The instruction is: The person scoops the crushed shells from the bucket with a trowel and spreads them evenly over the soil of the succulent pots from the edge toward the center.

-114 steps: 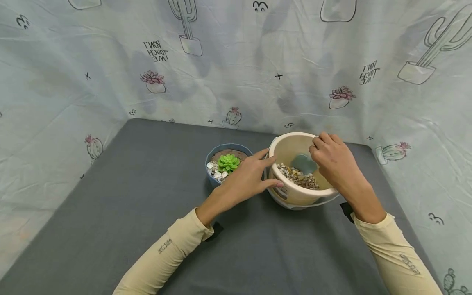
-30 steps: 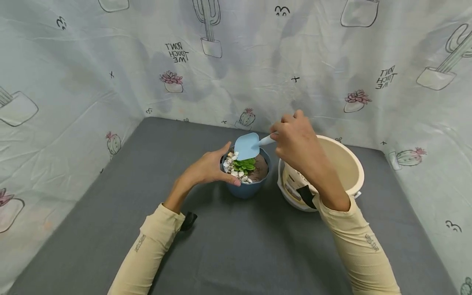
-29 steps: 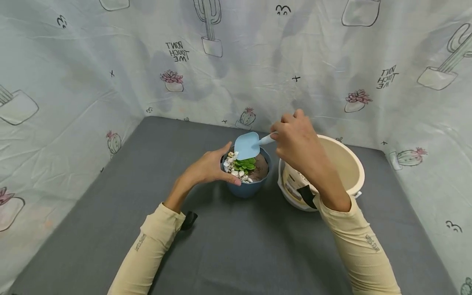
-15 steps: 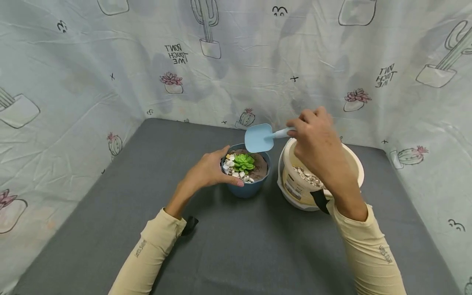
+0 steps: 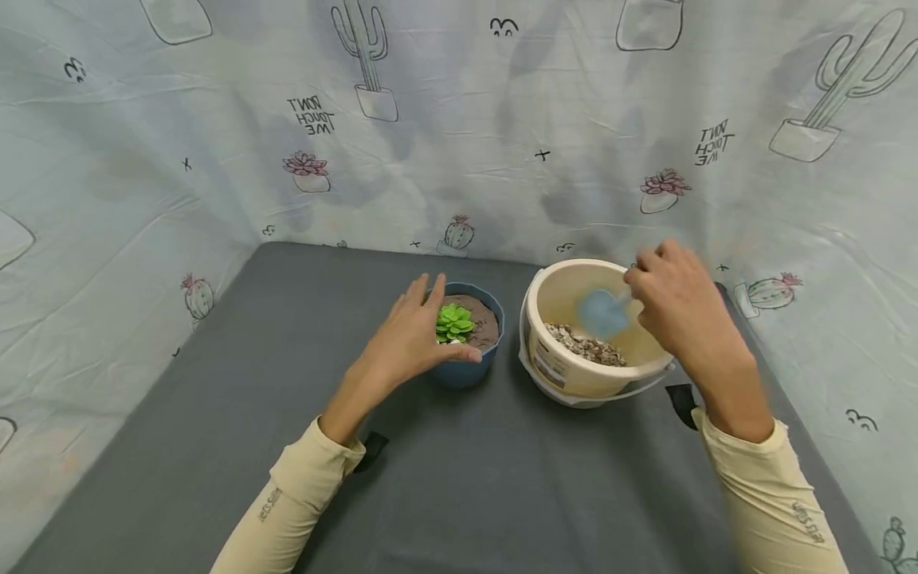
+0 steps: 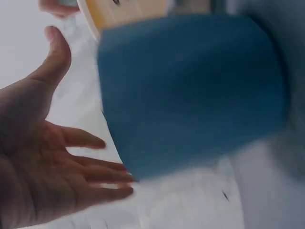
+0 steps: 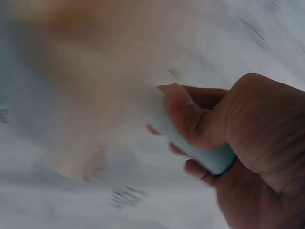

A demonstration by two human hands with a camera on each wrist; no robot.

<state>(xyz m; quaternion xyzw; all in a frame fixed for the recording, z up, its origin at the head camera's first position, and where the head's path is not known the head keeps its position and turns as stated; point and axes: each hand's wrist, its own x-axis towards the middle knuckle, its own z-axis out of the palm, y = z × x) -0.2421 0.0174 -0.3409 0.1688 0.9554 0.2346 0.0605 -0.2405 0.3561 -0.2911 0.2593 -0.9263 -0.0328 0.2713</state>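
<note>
My right hand [image 5: 677, 299] grips the handle of a light blue toy shovel [image 5: 604, 313], whose blade is blurred inside the cream bucket [image 5: 574, 383]. Its handle [image 7: 209, 155] lies under my thumb in the right wrist view. Pebbly gravel [image 5: 584, 347] covers the bucket's bottom below the blade. My left hand [image 5: 405, 339], fingers spread, is beside the blue flowerpot [image 5: 462, 373] on its left. Brown soil [image 5: 482, 319] and a green succulent [image 5: 455, 322] fill the pot; the left hand hides most of its white stones. In the left wrist view the fingertips sit close to the pot's wall [image 6: 190, 95].
Pot and bucket stand side by side on a grey cloth-covered table [image 5: 466, 486]. The bucket's white carrying handle [image 5: 631, 392] hangs down in front. A cactus-print curtain [image 5: 459, 143] closes off the back and both sides.
The shovel went from over the pot back to the right into the bucket, carried by my right hand. My left hand has let go of the pot's rim and opened out. The view shifted slightly.
</note>
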